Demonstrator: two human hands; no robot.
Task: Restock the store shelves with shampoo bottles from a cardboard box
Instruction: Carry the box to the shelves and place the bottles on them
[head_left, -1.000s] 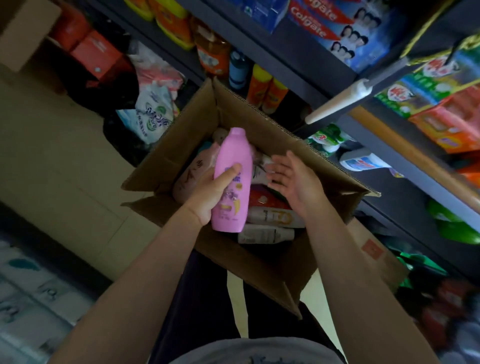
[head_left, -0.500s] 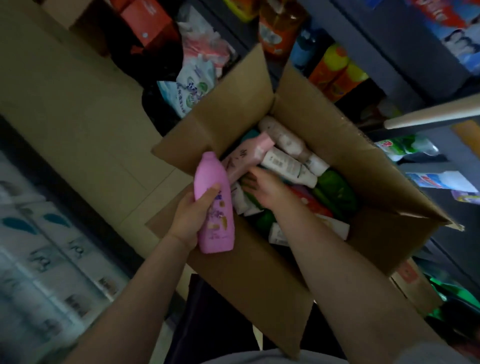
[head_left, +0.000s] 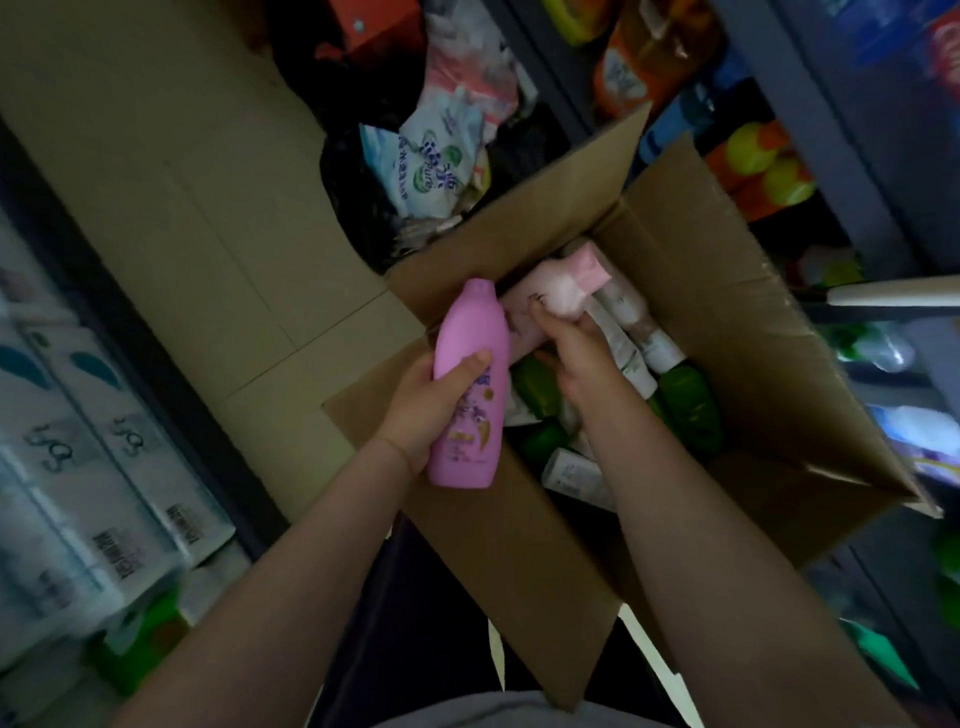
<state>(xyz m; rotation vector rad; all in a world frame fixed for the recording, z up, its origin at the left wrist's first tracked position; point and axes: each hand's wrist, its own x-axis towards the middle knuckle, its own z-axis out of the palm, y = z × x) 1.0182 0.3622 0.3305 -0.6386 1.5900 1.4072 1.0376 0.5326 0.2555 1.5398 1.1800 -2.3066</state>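
The left hand (head_left: 426, 405) grasps a pink shampoo bottle (head_left: 470, 387), lifted clear at the near-left edge of the cardboard box (head_left: 779, 374). Just right, the right hand (head_left: 576, 348) closes on a pale pink bottle (head_left: 550, 299) inside. Many bottles remain; restocking seems barely begun, shelves (head_left: 810, 135) waiting far right.
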